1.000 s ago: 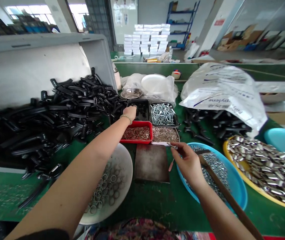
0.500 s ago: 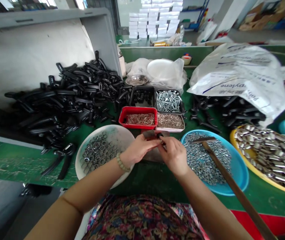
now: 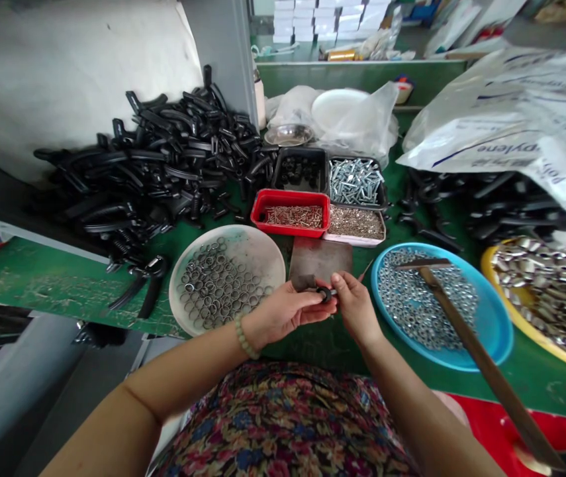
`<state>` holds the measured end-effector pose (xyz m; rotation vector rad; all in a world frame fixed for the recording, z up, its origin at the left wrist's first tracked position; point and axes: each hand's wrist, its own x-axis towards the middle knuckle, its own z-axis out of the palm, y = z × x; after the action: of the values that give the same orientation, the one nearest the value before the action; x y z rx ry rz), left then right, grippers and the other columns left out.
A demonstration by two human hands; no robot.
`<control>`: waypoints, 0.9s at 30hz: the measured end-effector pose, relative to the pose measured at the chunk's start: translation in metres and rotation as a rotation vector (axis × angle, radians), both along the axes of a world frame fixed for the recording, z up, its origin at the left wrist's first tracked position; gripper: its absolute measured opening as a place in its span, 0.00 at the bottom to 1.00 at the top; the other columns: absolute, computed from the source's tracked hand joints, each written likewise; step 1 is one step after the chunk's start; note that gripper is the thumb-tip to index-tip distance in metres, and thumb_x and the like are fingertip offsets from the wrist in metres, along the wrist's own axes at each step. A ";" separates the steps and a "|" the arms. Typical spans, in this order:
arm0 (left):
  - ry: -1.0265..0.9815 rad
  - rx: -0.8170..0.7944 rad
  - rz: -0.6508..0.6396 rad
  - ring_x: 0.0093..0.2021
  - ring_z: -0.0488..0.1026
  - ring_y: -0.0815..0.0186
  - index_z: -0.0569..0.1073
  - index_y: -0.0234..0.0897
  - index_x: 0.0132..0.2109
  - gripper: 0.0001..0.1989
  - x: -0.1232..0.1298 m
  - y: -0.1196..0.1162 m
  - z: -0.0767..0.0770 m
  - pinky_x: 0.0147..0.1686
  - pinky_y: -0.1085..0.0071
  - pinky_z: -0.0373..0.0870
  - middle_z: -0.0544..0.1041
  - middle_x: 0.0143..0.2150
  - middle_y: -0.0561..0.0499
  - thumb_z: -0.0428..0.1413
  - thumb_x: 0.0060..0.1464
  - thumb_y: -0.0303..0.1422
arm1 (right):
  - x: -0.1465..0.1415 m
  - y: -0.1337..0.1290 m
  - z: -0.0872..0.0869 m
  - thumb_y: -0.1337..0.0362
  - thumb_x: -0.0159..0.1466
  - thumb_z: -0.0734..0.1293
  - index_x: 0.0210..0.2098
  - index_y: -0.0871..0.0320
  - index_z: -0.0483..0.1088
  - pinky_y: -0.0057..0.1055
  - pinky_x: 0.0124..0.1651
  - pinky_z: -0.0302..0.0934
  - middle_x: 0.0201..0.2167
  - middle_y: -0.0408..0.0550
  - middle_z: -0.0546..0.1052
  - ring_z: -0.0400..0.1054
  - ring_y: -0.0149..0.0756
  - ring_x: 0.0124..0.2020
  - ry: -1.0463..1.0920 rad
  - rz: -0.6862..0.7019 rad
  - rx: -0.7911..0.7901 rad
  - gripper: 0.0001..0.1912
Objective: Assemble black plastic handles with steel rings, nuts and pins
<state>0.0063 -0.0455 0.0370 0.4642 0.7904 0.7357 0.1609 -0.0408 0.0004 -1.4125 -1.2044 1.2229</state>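
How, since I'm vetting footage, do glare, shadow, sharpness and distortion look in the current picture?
Head view: glints on the metal pieces; head view: shadow merges shapes low in the black handle pile; head view: wide-angle stretch toward the edges; head view: the small black part in the left hand looks too soft for fine detail.

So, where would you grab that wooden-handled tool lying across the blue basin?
Probably the wooden-handled tool is best gripped around its handle, beyond the blue basin's rim, coming from the person's near right side. The handle is long and slim and slants out over the rim that way, while the crosswise head lies over small metal pieces.
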 end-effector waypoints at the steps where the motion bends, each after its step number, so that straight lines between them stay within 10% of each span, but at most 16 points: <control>1: 0.073 0.060 0.008 0.36 0.76 0.67 0.72 0.33 0.42 0.10 0.000 -0.001 -0.004 0.43 0.69 0.71 0.78 0.36 0.47 0.57 0.50 0.28 | -0.001 -0.003 0.000 0.47 0.60 0.62 0.26 0.55 0.62 0.25 0.20 0.53 0.16 0.38 0.63 0.58 0.29 0.17 -0.155 -0.018 0.057 0.19; 5: 0.557 0.533 -0.066 0.38 0.75 0.65 0.71 0.34 0.43 0.10 -0.015 -0.002 -0.017 0.44 0.67 0.70 0.78 0.38 0.48 0.55 0.52 0.30 | -0.010 -0.021 0.000 0.51 0.60 0.64 0.41 0.56 0.67 0.29 0.27 0.60 0.23 0.43 0.71 0.67 0.35 0.23 -0.488 0.132 0.207 0.17; 15: 1.603 1.079 -0.369 0.47 0.68 0.55 0.76 0.35 0.41 0.13 -0.147 0.044 -0.027 0.51 0.58 0.63 0.76 0.44 0.43 0.47 0.57 0.30 | -0.011 -0.014 -0.005 0.58 0.61 0.65 0.41 0.54 0.65 0.30 0.35 0.68 0.31 0.42 0.74 0.72 0.31 0.29 0.270 0.136 0.044 0.11; 21: 1.548 0.968 -0.265 0.44 0.71 0.55 0.75 0.33 0.35 0.10 -0.132 0.061 -0.024 0.50 0.61 0.64 0.76 0.42 0.41 0.51 0.53 0.33 | -0.003 -0.026 0.002 0.67 0.65 0.60 0.43 0.52 0.65 0.31 0.42 0.67 0.38 0.45 0.74 0.72 0.31 0.37 0.040 0.284 0.258 0.08; 27: 0.763 0.627 -0.266 0.39 0.74 0.61 0.71 0.37 0.39 0.11 -0.054 0.037 0.011 0.42 0.67 0.70 0.77 0.36 0.50 0.56 0.51 0.38 | 0.009 -0.040 0.022 0.72 0.65 0.56 0.49 0.56 0.66 0.29 0.47 0.65 0.43 0.50 0.74 0.69 0.32 0.44 -0.315 0.572 0.550 0.16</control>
<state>-0.0481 -0.0084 0.0479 1.4446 1.1678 0.5373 0.1695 -0.0803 0.0228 -0.8852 -2.0760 0.9231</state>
